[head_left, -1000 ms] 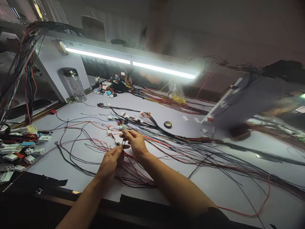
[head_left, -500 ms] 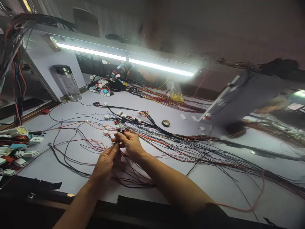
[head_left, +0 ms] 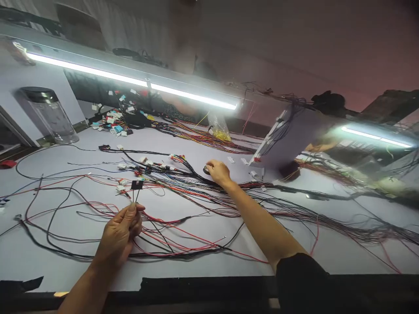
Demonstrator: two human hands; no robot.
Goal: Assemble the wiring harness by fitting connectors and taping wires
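Observation:
My left hand is pinched around thin dark wires. A flat black connector stands up at their end, above my fingertips. Farther away and to the right, my right hand has its fingers closed on a roll of black tape, mostly hidden beneath them. Just behind the black connector lie small white connectors on a wire harness. Loose red and black wires spread over the white tabletop around my left hand.
A lidded clear bottle stands at the back left. Beside it sits a heap of connectors. A bag of yellow parts lies under the tube light. An upright panel rises at right. Long wire bundles run right.
My right hand has left my left hand and moved right to the tape roll, closing on it. My left hand keeps hold of the wires. The view has swung right.

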